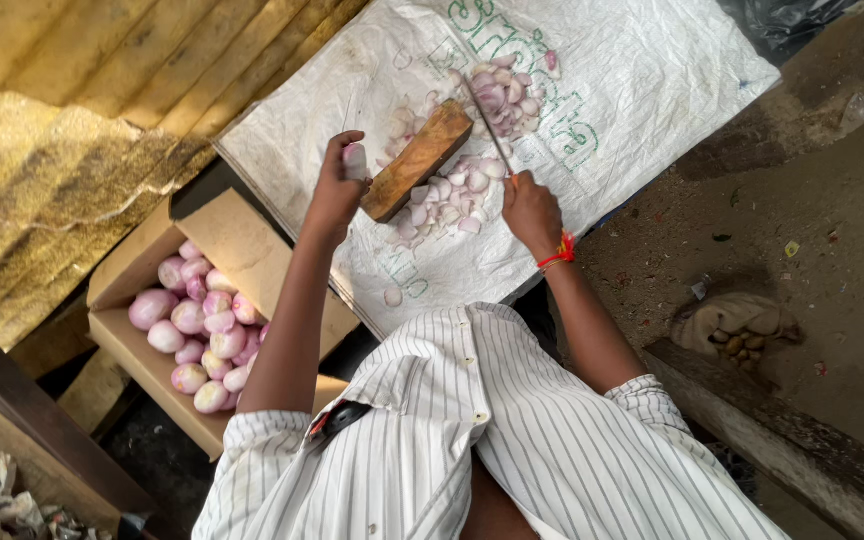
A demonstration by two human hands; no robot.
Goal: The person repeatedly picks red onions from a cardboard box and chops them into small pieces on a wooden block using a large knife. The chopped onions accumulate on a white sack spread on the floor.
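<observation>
Peeled onions [202, 330], in cardboard box [132, 265]

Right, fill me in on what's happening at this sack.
A person in a striped shirt is cutting peeled onions. The left hand holds an onion beside a wooden block; the right hand holds a knife. Cut pieces lie on the white sack. A cardboard box holds whole peeled onions.
</observation>
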